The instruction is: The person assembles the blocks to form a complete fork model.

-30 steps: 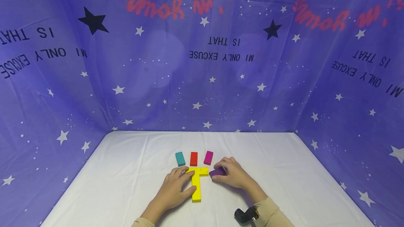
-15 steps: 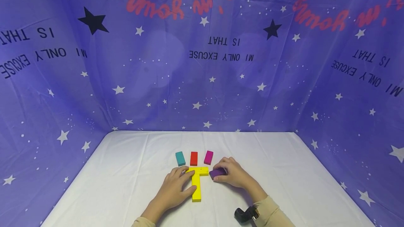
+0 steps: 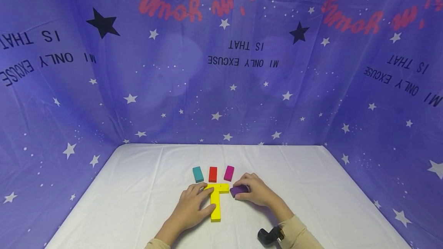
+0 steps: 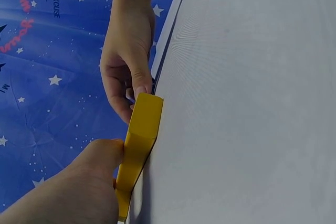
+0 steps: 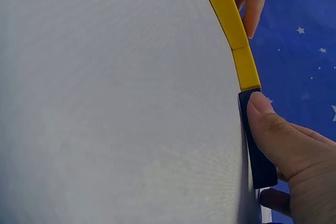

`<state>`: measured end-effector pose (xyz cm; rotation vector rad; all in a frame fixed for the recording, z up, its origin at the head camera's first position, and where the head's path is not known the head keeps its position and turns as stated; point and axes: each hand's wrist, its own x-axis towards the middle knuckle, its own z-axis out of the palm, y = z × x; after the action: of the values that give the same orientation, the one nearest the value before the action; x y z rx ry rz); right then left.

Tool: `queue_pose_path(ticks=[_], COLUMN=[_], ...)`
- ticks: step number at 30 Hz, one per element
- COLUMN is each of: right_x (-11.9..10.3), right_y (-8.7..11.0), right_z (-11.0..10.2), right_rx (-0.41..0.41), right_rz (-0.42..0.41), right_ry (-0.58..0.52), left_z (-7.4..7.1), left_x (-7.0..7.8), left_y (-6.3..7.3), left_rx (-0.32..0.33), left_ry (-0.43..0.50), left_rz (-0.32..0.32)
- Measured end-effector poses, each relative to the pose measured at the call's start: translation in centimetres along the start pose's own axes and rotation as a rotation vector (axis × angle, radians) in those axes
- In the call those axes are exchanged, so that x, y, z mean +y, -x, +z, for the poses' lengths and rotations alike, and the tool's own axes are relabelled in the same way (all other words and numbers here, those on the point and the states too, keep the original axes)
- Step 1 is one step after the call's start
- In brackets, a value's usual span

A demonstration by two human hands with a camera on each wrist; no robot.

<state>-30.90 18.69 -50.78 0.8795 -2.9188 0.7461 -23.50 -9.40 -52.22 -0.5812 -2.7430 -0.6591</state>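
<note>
Yellow wooden blocks (image 3: 215, 205) lie flat in a T shape on the white table, a crossbar (image 3: 223, 188) at the far end of a stem. My left hand (image 3: 190, 207) rests at the T's left side, fingertips on the crossbar and thumb on the stem; the left wrist view shows that thumb against the yellow side (image 4: 137, 148). Between thumb and fingers, my right hand (image 3: 257, 191) holds a purple block (image 3: 238, 191) just right of the crossbar's end. From the right wrist, the purple block (image 5: 260, 156) looks nearly black, its end right at the yellow one.
Beyond the T lie a teal block (image 3: 198, 174), a red block (image 3: 212, 174) and a magenta block (image 3: 228, 173) in a row. A black device (image 3: 268, 236) sits at the right wrist. Purple star-print cloth (image 3: 221, 99) walls the table's back and sides.
The right fingers have shifted very slightly on the purple block. The left hand and the blocks stay where they were.
</note>
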Motion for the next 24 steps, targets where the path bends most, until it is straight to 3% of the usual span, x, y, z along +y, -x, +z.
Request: queue_pose_path(ticks=[24], right_x=[0.05], right_y=[0.07], right_z=[-0.23], right_rx=[-0.022], right_rz=[0.007], right_ry=[0.006], left_z=[-0.06], left_x=[0.09], left_y=[0.04], left_rx=[0.026], left_ry=[0.001], left_rz=[0.007])
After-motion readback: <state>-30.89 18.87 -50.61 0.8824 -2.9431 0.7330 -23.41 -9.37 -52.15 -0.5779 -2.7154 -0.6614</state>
